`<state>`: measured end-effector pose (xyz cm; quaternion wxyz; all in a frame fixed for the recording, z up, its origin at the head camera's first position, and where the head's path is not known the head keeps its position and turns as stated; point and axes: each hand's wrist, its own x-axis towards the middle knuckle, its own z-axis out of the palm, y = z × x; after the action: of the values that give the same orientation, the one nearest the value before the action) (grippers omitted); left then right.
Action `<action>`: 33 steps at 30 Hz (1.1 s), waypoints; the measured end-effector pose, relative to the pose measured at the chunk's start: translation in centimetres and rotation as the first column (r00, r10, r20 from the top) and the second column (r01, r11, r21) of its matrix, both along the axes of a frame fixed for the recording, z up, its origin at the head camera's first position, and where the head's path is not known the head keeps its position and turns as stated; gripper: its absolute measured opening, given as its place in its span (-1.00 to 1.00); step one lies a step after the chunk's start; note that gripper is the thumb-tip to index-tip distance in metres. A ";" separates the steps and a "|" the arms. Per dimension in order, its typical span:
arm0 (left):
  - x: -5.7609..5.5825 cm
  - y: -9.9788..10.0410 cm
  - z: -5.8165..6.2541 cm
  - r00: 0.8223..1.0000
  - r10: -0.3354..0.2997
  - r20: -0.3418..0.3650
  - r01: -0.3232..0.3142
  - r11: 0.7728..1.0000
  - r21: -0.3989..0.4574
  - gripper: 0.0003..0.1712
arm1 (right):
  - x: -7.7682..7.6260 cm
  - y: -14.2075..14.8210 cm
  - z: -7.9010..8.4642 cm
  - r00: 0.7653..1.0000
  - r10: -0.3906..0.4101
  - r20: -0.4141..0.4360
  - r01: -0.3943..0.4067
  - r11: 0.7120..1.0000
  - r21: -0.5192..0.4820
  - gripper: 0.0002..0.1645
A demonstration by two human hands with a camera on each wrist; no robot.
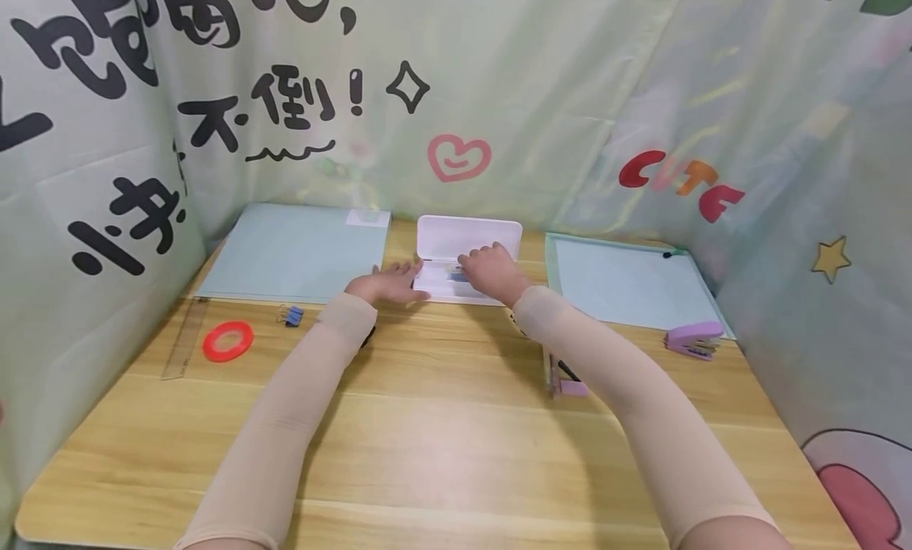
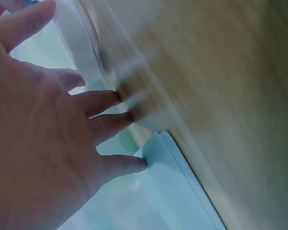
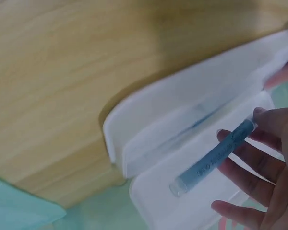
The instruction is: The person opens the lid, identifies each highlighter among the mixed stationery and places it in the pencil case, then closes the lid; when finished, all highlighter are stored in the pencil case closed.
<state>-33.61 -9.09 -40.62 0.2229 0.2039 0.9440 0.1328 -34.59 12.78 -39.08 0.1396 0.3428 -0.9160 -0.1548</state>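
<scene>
A white pencil case (image 1: 470, 237) lies at the back middle of the table, its lid raised toward the curtain. Over its tray, my right hand (image 1: 495, 273) pinches a slim blue tube (image 3: 213, 158) between thumb and fingers; the tube has a clear end and dark lettering. My left hand (image 1: 390, 283) is spread at the left end of the case, fingers straight and thumb close to the case's front corner. In the left wrist view, the little finger reaches the corner of a light blue folder (image 2: 175, 177).
The light blue folder spreads back left; another folder (image 1: 627, 281) lies back right, with a purple stapler (image 1: 691, 340) at its front corner. At left are a clear ruler (image 1: 187, 340), a red ring (image 1: 228, 342) and a blue binder clip (image 1: 292, 316). My right forearm partly hides a purple object (image 1: 573, 388).
</scene>
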 end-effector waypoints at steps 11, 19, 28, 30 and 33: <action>0.2 0.7 0.0 1.000 -0.007 0.002 0.007 1.000 0.010 -0.04 | 0.8 -0.1 -1.3 0.986 -0.140 0.087 0.129 0.985 0.116 -0.80; 0.1 0.6 -0.3 1.000 -0.009 0.012 0.009 1.000 0.016 -0.03 | 1.5 0.4 -1.7 0.981 -0.162 0.107 0.152 0.984 0.097 -0.78; 0.0 0.4 -0.5 1.000 0.001 0.015 -0.001 1.000 0.013 -0.03 | 2.3 1.9 -1.2 0.976 -0.190 0.110 0.190 0.982 0.013 -0.70; -0.1 0.4 -0.4 1.000 -0.003 0.016 0.003 1.000 0.008 -0.03 | 2.4 2.4 -0.9 0.978 -0.189 0.093 0.191 0.981 -0.015 -0.64; -0.2 0.2 -0.3 1.000 -0.009 0.024 0.008 1.000 0.012 -0.02 | 2.6 3.2 -0.7 0.976 -0.203 0.076 0.206 0.978 -0.028 -0.52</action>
<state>-33.86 -8.93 -40.92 0.2337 0.2076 0.9395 0.1401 -32.01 15.94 -39.78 0.0954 0.2497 -0.9535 -0.1394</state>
